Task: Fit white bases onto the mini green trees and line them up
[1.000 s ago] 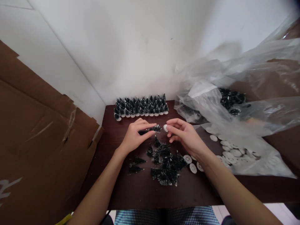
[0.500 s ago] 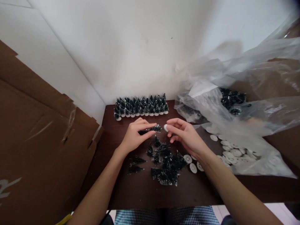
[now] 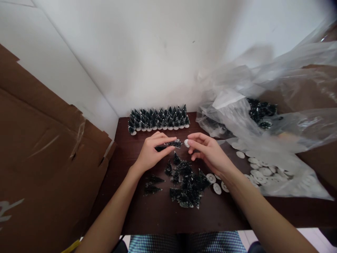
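Between the thumb and fingers of my left hand [image 3: 152, 150] lies a small snow-tipped bottle-brush tree [image 3: 174, 143], on its side with one end toward the right. My right hand [image 3: 206, 151] pinches a round white base [image 3: 186, 143] just right of that tree, with a narrow gap between the two. Below my hands, a loose pile of dark green trees [image 3: 188, 182] lies on the brown table, and a couple more trees [image 3: 154, 184] rest left of it. Several white bases [image 3: 217, 188] lie flat beside my right forearm.
Rows of upright trees on white bases [image 3: 159, 119] stand against the white wall. At right, a clear plastic bag [image 3: 284, 144] spreads over more white discs [image 3: 263, 171] and a clump of trees [image 3: 260, 110]. A large cardboard box [image 3: 47, 151] borders the table's left side.
Hardly anything differs. Both hands hold almost the same pose, with the tree and the white base still a small distance apart.
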`<control>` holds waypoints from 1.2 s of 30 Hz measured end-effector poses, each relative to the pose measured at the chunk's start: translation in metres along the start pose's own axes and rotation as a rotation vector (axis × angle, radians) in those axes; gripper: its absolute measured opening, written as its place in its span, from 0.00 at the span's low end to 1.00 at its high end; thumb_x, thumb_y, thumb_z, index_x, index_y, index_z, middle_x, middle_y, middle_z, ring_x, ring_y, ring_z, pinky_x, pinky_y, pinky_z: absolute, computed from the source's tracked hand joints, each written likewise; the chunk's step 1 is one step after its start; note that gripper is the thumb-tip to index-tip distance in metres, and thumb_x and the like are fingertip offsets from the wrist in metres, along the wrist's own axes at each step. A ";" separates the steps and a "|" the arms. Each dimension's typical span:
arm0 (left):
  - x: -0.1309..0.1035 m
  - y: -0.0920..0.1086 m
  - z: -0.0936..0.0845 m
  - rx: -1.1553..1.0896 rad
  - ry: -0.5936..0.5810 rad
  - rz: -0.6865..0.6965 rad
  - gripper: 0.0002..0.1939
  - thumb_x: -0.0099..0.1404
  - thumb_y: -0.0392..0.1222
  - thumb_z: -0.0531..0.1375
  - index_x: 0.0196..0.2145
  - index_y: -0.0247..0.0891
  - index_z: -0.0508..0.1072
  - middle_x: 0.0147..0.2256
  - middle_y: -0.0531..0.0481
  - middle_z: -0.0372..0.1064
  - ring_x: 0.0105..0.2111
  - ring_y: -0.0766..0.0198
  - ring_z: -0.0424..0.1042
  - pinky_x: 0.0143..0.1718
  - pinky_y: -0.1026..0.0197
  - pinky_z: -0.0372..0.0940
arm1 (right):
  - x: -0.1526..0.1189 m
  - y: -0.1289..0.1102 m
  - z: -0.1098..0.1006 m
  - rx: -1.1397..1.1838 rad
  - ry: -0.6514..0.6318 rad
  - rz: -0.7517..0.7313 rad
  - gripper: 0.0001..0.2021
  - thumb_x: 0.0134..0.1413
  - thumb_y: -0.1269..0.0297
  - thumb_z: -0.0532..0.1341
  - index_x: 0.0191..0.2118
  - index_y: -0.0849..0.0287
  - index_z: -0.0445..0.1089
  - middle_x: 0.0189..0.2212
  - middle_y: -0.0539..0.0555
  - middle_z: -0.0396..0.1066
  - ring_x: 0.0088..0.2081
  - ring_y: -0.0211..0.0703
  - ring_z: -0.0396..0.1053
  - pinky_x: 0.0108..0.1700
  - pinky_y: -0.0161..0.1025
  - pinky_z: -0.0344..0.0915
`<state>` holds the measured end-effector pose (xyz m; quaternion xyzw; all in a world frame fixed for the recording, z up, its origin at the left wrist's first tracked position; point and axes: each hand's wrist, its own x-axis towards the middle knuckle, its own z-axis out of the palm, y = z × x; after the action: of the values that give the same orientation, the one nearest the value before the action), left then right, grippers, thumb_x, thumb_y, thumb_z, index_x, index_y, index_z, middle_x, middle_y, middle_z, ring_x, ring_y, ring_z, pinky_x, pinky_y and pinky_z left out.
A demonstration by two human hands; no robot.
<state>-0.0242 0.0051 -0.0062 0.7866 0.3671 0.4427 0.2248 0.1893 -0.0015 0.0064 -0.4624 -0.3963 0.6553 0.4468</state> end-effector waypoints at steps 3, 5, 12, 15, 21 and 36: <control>0.000 0.000 0.001 -0.002 -0.001 -0.002 0.12 0.66 0.41 0.64 0.47 0.41 0.80 0.33 0.48 0.73 0.34 0.61 0.70 0.38 0.58 0.66 | 0.000 0.000 0.000 -0.010 0.001 -0.007 0.17 0.41 0.59 0.73 0.37 0.57 0.71 0.28 0.48 0.67 0.27 0.35 0.65 0.23 0.33 0.65; 0.000 0.000 0.001 -0.002 0.000 -0.001 0.12 0.66 0.42 0.64 0.47 0.41 0.80 0.33 0.48 0.74 0.34 0.61 0.70 0.38 0.57 0.66 | 0.000 0.000 0.000 -0.013 0.002 -0.006 0.17 0.41 0.59 0.73 0.37 0.57 0.71 0.28 0.48 0.67 0.27 0.35 0.65 0.23 0.33 0.65; 0.000 0.001 0.002 0.014 -0.008 0.011 0.12 0.66 0.41 0.64 0.46 0.39 0.80 0.32 0.47 0.73 0.34 0.61 0.69 0.37 0.58 0.66 | 0.000 0.003 -0.001 -0.011 -0.018 -0.020 0.18 0.40 0.59 0.74 0.37 0.57 0.71 0.29 0.48 0.68 0.27 0.35 0.66 0.24 0.33 0.64; 0.000 0.001 0.002 0.016 -0.009 0.003 0.12 0.66 0.41 0.64 0.47 0.40 0.80 0.32 0.47 0.73 0.34 0.61 0.70 0.37 0.58 0.66 | 0.002 0.006 -0.002 -0.034 -0.025 -0.045 0.17 0.40 0.58 0.73 0.36 0.57 0.71 0.29 0.48 0.69 0.27 0.35 0.66 0.26 0.34 0.64; -0.001 0.000 0.004 0.009 -0.007 0.008 0.12 0.66 0.41 0.64 0.47 0.40 0.80 0.33 0.48 0.73 0.33 0.62 0.69 0.36 0.59 0.66 | 0.004 0.009 -0.002 -0.075 -0.030 -0.083 0.16 0.42 0.58 0.72 0.37 0.57 0.72 0.30 0.49 0.70 0.27 0.35 0.66 0.29 0.35 0.64; -0.001 0.006 0.008 -0.066 0.032 -0.032 0.18 0.67 0.36 0.61 0.55 0.42 0.71 0.44 0.46 0.72 0.46 0.57 0.70 0.52 0.49 0.64 | 0.002 0.007 0.001 0.088 -0.064 0.040 0.18 0.40 0.60 0.75 0.37 0.57 0.72 0.25 0.46 0.70 0.26 0.34 0.67 0.30 0.34 0.64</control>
<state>-0.0154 0.0006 -0.0067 0.7656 0.3682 0.4635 0.2519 0.1860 -0.0020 -0.0004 -0.4290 -0.3717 0.6955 0.4406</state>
